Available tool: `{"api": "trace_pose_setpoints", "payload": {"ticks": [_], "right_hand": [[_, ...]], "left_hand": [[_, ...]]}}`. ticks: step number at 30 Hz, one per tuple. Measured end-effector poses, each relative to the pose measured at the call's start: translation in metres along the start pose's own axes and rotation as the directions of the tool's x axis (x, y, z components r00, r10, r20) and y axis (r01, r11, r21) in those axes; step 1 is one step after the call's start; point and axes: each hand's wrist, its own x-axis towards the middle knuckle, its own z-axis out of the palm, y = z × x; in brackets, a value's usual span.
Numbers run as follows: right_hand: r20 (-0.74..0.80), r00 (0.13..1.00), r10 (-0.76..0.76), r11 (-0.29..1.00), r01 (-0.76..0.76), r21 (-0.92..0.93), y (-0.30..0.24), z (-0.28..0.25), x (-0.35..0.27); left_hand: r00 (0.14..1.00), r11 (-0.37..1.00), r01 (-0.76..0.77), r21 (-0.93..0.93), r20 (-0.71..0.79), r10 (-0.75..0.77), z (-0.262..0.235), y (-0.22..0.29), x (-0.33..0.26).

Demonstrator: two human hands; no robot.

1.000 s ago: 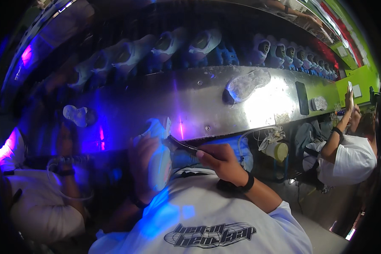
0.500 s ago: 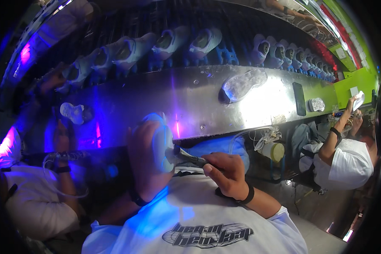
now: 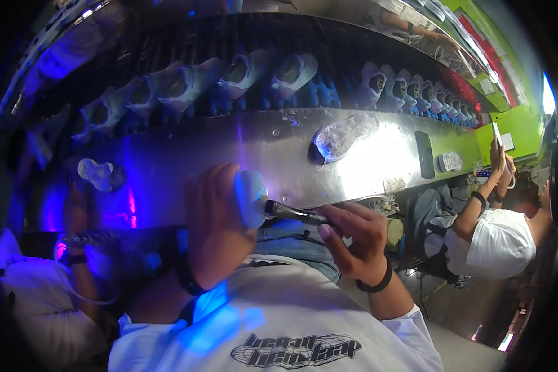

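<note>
My left hand (image 3: 214, 217) is wrapped round a pale shoe sole (image 3: 250, 197), tinted blue by the light, held on edge just off the bench front. Most of the sole's far side is hidden behind the palm and fingers. Between thumb and fingers, my right hand (image 3: 358, 239) grips a dark-handled brush (image 3: 297, 214). Its tip points left and meets the sole's right-hand face. A black band circles each wrist.
Shoe uppers (image 3: 294, 73) stand in a row on a dark conveyor beyond the metal bench (image 3: 220, 155). On the bench lie a plastic-wrapped sole (image 3: 346, 135), a black phone (image 3: 424, 155) and a white sole-shaped piece (image 3: 95, 172). People (image 3: 496, 242) sit on both sides.
My left hand has turned the sole, so its face shows narrower. The brush now meets it at a flatter slant. At right, the co-worker has raised a white piece. The view has shifted slightly.
</note>
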Motion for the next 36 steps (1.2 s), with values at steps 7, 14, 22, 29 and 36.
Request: {"api": "trace_pose_setpoints", "payload": {"ticks": [7,14,22,29,36], "right_hand": [[-0.021,1.0,0.011,0.961,-0.005,0.275,0.038,0.033,0.022],[-0.072,0.996,0.048,0.892,-0.01,0.452,0.058,0.083,0.027],[-0.019,0.983,0.182,0.877,-0.154,0.456,0.071,0.107,0.009],[0.009,0.956,0.292,0.887,-0.274,0.372,0.074,0.107,-0.004],[0.152,0.884,0.443,0.811,-0.467,0.352,0.037,0.063,0.002]], "left_hand": [[0.999,0.996,-0.037,-0.082,0.022,0.039,-0.006,-0.023,0.02],[0.991,0.991,0.046,-0.125,0.134,-0.03,-0.016,-0.049,0.035],[0.899,0.954,0.256,-0.154,0.4,-0.177,-0.023,-0.07,0.049],[0.957,0.986,0.121,-0.119,0.276,-0.084,-0.015,-0.094,0.037],[0.943,0.808,0.29,-0.512,0.296,-0.15,-0.011,-0.126,0.014]]}}
